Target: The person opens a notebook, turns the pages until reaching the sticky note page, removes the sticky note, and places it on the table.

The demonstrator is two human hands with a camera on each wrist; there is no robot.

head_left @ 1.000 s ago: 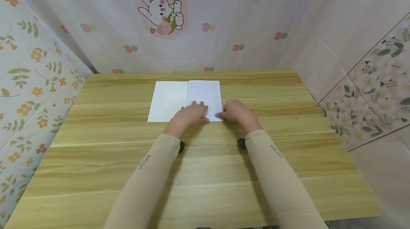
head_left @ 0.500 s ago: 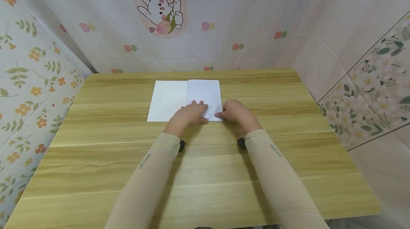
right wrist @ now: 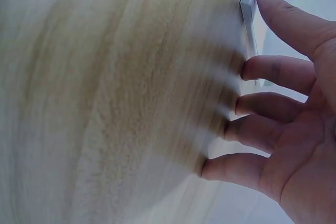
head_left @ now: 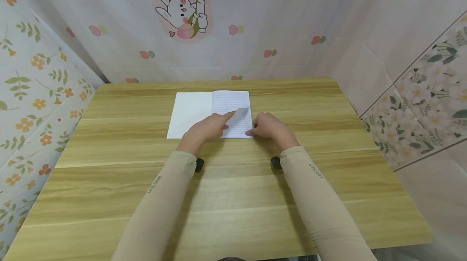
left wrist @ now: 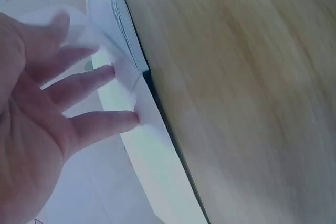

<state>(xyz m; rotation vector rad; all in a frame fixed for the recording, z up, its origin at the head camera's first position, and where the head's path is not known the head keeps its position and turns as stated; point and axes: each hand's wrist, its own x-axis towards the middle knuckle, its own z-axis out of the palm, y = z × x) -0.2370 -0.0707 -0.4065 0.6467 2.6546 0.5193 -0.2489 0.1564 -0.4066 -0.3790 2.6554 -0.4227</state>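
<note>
An open notebook lies near the table's far side, with a plain white left side and a ruled right side. My left hand is over its middle, palm side toward the left wrist camera. Its thumb and index finger pinch a lifted page, which curls up from the ruled side. In the left wrist view, the other fingers spread over the white side. My right hand is at the lower right corner, its thumb pressing on the notebook's edge while the fingertips rest on the table beside it.
The wood-grain table spreads around the notebook on every side. A printed curtain hangs behind its far edge, with floral cloth at the left and right. Dark camera mounts sit at both wrists.
My left hand has moved a little left and turned, lifting a page that lay flat under its fingers. The right hand has stayed at the notebook's corner.
</note>
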